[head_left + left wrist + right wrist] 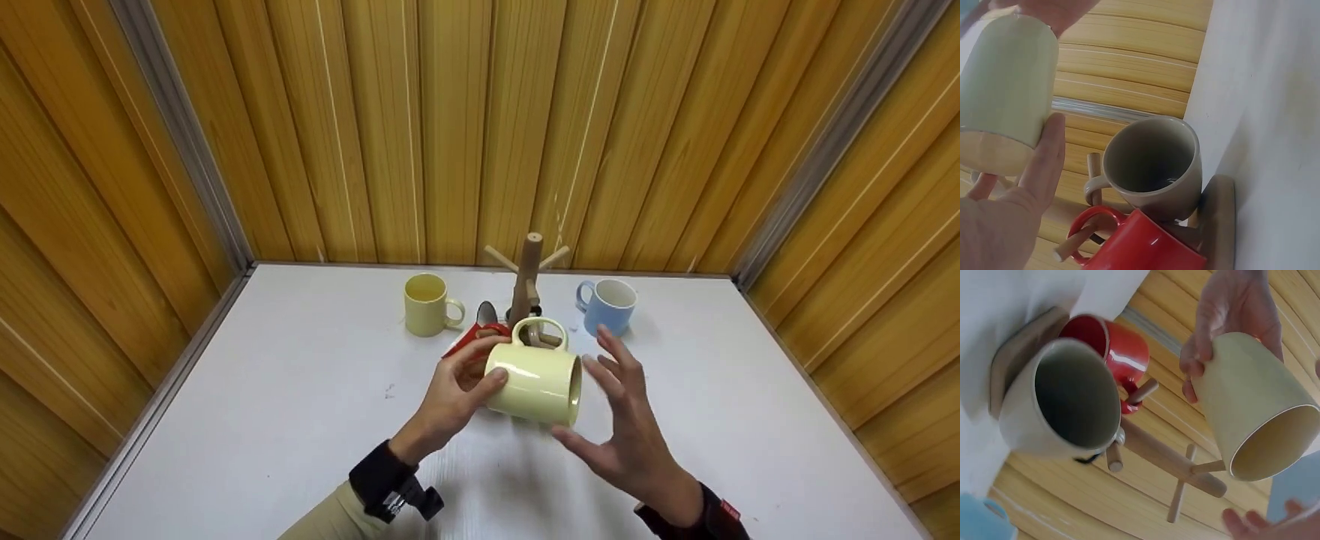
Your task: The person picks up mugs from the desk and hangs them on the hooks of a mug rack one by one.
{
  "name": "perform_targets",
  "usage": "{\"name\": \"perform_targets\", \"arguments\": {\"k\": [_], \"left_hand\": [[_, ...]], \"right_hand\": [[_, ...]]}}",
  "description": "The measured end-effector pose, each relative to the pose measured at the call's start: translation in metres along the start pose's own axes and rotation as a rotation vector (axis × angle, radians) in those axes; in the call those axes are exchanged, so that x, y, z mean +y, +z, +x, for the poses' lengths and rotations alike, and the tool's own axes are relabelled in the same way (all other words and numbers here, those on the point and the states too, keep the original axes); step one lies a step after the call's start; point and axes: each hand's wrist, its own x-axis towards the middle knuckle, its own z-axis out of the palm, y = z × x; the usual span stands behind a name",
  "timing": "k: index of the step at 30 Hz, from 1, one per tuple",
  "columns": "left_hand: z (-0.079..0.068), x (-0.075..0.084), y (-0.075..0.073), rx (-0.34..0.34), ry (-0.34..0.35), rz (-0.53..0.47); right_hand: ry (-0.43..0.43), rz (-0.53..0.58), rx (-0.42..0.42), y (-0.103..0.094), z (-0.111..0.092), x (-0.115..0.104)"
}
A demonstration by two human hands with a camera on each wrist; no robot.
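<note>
My left hand [448,397] grips a pale yellow mug [531,382] round its base end, thumb on the near side. The mug lies sideways in the air, its mouth toward the right and its handle up. Beside the mouth, my right hand [634,435] is spread with fingers and thumb apart, not holding the mug. Behind is a wooden mug tree [527,274] with bare upper pegs. A red mug [1129,349] and an off-white mug [1022,416] hang on its lower pegs, as the right wrist view shows; the held mug largely hides them in the head view.
On the white table [300,420], a second yellow mug [425,315] stands upright left of the tree. A light blue mug [611,307] stands to its right. Wood-patterned panels [450,135] close off the back and both sides.
</note>
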Motion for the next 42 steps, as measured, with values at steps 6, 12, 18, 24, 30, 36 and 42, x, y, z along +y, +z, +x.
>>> {"name": "perform_targets", "arguments": {"k": [6,12,18,24,30,36,42], "left_hand": [[0.001,0.000,0.004,0.000,0.127,0.084],[0.003,0.001,0.008,0.014,0.141,0.105],[0.007,0.001,0.009,0.021,0.161,0.086],[0.012,0.001,0.007,0.036,0.206,0.095],[0.017,0.004,0.005,0.045,0.231,0.115],[0.025,0.002,0.002,0.064,0.246,0.127],[0.032,0.000,-0.001,0.075,0.246,0.152]], "right_hand": [[0.323,0.152,-0.086,-0.001,-0.001,0.003],[0.342,0.230,-0.110,-0.001,-0.002,0.009],[0.293,0.214,-0.101,0.001,-0.003,0.019],[0.274,0.205,-0.096,0.002,0.000,0.026],[0.219,0.204,-0.077,0.005,0.005,0.034],[0.198,0.202,-0.061,0.009,0.009,0.040],[0.229,0.181,-0.069,0.012,0.012,0.043]]}}
